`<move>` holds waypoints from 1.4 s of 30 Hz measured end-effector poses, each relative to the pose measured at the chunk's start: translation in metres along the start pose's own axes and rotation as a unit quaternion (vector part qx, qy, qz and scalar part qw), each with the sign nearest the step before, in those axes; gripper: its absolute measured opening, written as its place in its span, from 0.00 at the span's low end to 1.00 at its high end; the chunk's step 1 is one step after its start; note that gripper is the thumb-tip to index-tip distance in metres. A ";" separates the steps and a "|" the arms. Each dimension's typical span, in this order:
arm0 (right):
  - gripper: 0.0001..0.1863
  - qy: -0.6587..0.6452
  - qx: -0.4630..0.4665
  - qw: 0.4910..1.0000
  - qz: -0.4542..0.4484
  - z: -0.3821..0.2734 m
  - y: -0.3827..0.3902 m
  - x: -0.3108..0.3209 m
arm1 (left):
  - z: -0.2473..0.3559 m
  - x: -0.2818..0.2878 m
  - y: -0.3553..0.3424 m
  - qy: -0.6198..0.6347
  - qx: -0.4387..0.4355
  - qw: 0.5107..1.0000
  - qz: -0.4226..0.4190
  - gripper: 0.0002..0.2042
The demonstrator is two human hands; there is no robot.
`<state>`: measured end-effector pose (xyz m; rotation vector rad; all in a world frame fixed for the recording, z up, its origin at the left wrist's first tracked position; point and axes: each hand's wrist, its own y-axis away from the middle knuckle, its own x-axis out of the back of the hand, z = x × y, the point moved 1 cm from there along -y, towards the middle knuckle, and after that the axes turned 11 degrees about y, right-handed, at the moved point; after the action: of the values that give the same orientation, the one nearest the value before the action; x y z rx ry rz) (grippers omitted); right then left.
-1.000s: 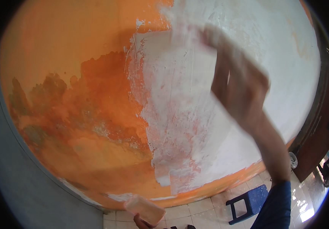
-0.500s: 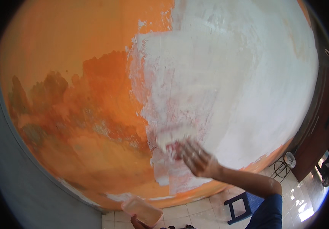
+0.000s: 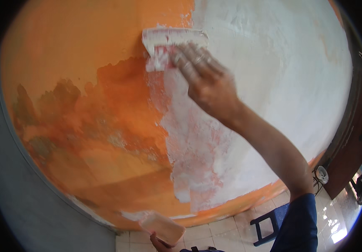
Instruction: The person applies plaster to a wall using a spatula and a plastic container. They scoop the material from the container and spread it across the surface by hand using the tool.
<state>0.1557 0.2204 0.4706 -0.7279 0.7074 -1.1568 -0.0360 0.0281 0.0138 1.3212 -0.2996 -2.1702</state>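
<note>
My right hand [image 3: 212, 82] grips a wide putty knife [image 3: 170, 38] by its red, white-smeared handle. The knife's broad, coated blade is against the wall where the white filler [image 3: 269, 96] meets the orange paint [image 3: 84, 38]. Below it, reddish streaks show through the thin coat. Low in the view, the fingers of my left hand [image 3: 160, 243] are closed on the edge of a pale orange plastic tray [image 3: 168, 229]. What the tray holds is hard to make out.
A blue plastic stool [image 3: 279, 214] stands on the white tiled floor [image 3: 218, 229] beside my right arm. Farther right are a round white-topped item on a dark stand [image 3: 321, 175] and a brown panel [image 3: 344, 147]. A grey wall [image 3: 30, 189] borders the left.
My right hand has swept the putty knife up the wall, from low near the middle to the upper part of the white edge. My left hand and the tray have shifted slightly right in view.
</note>
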 end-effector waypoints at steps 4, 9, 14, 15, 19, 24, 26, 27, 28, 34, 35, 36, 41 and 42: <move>0.26 0.001 0.030 0.994 -0.109 -0.052 0.037 -0.005 | -0.008 0.027 -0.016 0.057 -0.045 0.997 -0.025 0.37; 0.25 -0.096 0.084 0.971 -0.200 -0.125 0.139 0.030 | 0.002 0.035 -0.019 0.057 -0.027 0.998 -0.005 0.37; 0.22 -0.247 0.104 0.922 -0.278 -0.154 0.180 0.088 | 0.012 0.050 -0.022 0.011 -0.021 1.000 0.013 0.36; 0.22 -0.278 0.097 0.912 -0.286 -0.151 0.174 0.096 | 0.018 0.039 -0.014 0.017 -0.049 0.998 -0.025 0.36; 0.16 -0.354 -0.165 0.859 -0.332 -0.081 0.079 0.085 | 0.025 0.017 0.002 0.037 -0.058 0.993 -0.097 0.35; 0.04 -0.298 -0.220 0.908 -0.197 -0.011 0.007 0.032 | 0.015 0.019 -0.008 0.035 -0.030 0.995 -0.089 0.33; 0.03 -0.246 -0.187 0.924 -0.225 -0.009 -0.007 0.023 | 0.013 0.023 -0.010 0.039 -0.027 0.995 -0.086 0.33; 0.03 -0.204 -0.174 0.937 -0.225 -0.006 -0.012 0.016 | 0.011 0.024 -0.011 0.045 -0.027 0.995 -0.089 0.33; 0.03 -0.162 -0.161 0.947 -0.225 -0.004 -0.016 0.010 | 0.008 0.026 -0.012 0.050 -0.028 0.994 -0.091 0.33; 0.09 -0.008 -0.113 0.954 -0.277 0.032 -0.076 -0.003 | 0.008 0.025 -0.014 0.040 -0.030 0.994 -0.094 0.33; 0.06 0.007 -0.095 0.968 -0.230 0.033 -0.080 -0.003 | 0.011 0.023 -0.012 0.035 -0.035 0.994 -0.097 0.33; 0.07 0.025 -0.078 0.980 -0.182 0.034 -0.086 -0.002 | 0.014 0.025 -0.012 0.034 -0.038 0.994 -0.095 0.33; 0.07 0.049 -0.177 0.962 -0.201 0.067 -0.138 0.007 | 0.017 0.037 -0.020 0.031 -0.045 0.994 -0.095 0.33; 0.07 0.063 -0.187 0.961 -0.196 0.076 -0.145 0.014 | 0.019 0.031 -0.014 0.025 -0.047 0.995 -0.087 0.33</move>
<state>0.1418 0.1827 0.6296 -1.1583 0.9303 -1.4567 -0.0679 0.0197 -0.0063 1.3913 -0.0623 -2.2593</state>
